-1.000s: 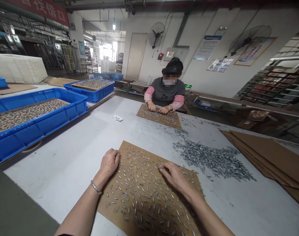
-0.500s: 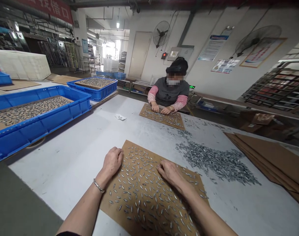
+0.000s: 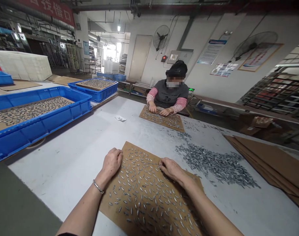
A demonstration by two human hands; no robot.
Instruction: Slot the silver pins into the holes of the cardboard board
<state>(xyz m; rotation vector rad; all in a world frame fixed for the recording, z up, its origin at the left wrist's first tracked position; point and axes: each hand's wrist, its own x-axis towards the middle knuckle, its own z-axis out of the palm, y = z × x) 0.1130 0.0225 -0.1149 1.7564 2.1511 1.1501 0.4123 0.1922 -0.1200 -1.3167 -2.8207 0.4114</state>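
Note:
In front of me a brown board (image 3: 132, 190) lies on the white table, with many small silvery metal pieces (image 3: 145, 186) spread over it, pointed at both ends. My left hand (image 3: 112, 161) is closed at the board's far left edge, its curled fingers on that edge. Over the far right part of the board is my right hand (image 3: 170, 168), thumb and fingers pinched together just at the pieces. Whatever lies between those fingertips is too small and hidden to make out. A loose heap of the same metal pieces (image 3: 213, 162) lies to the right of the board.
Across the white table (image 3: 90, 154) a co-worker (image 3: 170, 90) has both hands on another board (image 3: 151, 119) with pieces. Blue trays (image 3: 48, 126) holding covered boards stand at left. Stacked brown boards (image 3: 267, 157) lie at right. A white scrap (image 3: 120, 118) sits mid-table.
My right hand has shifted slightly over the far right part of the board, staying pinched. My left hand stays at the edge. The whole view has turned a little.

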